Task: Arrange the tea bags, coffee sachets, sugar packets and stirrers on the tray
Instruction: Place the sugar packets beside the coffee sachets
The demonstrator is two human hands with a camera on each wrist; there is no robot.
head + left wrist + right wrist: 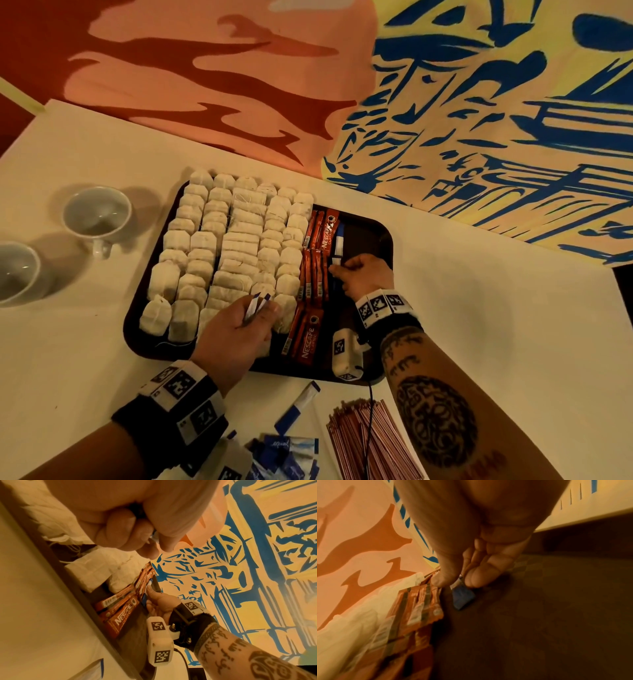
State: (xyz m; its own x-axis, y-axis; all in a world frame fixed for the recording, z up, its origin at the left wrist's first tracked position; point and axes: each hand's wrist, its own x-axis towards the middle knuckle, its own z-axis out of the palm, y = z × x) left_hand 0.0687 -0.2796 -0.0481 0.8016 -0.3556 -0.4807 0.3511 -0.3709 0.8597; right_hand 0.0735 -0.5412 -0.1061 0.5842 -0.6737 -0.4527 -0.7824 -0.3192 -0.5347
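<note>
At the three o'clock side of the tray (385, 236), the right hand (368, 275) pinched a blue-and-white sugar packet (338, 248) between thumb and fingers (477, 577), its near end lying on the tray floor just beside the coffee sachets (317, 270). The left hand (236, 329) hovered over the tea bags (222, 240) at six o'clock, clamped on two spare sugar packets (257, 305). The sugar step looked under way, with tea and coffee already laid. Next, the packet probably needed squaring against the sachets, then the spares feeding across. More packets (291, 448) and the stirrers (373, 442) lay on the surface (496, 308) at six o'clock, off the tray.
</note>
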